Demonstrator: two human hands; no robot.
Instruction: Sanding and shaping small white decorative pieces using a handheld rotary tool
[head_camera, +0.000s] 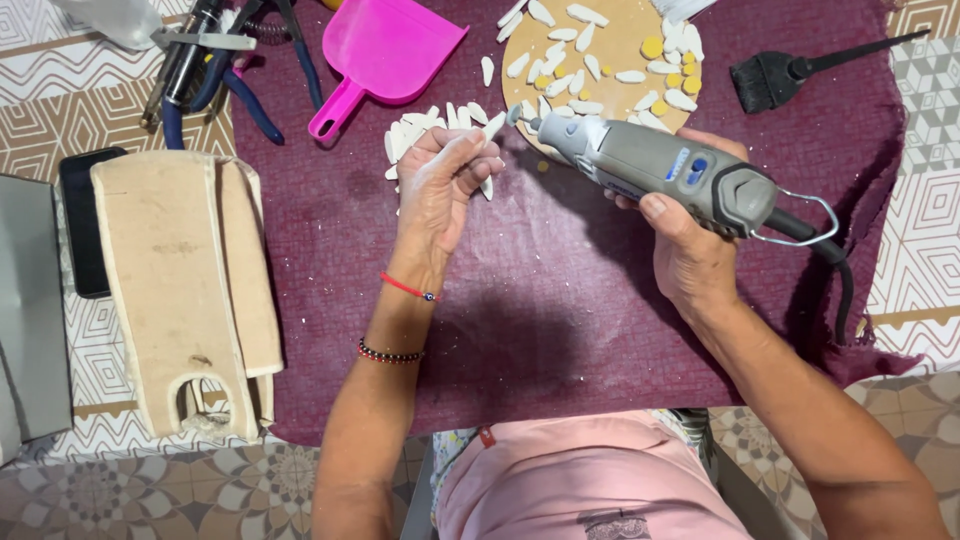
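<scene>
Midway, by the look of it. Left hand (440, 180) has its fingers pinched on one small white petal-shaped piece (492, 127), held up to the tip of a grey rotary tool (650, 170); right hand (690, 250) has its fingers wrapped round the tool body. Both are above the maroon cloth (560, 320) on the desk. A loose heap of white pieces (415, 135) lies just beyond the left hand. More white and a few yellow pieces sit on the round board (610, 45). Which pile is already ground cannot be told.

A grey rotary tool (655, 170), pink dustpan (385, 50) and white petal pieces (420, 130) over maroon cloth (560, 300).
</scene>
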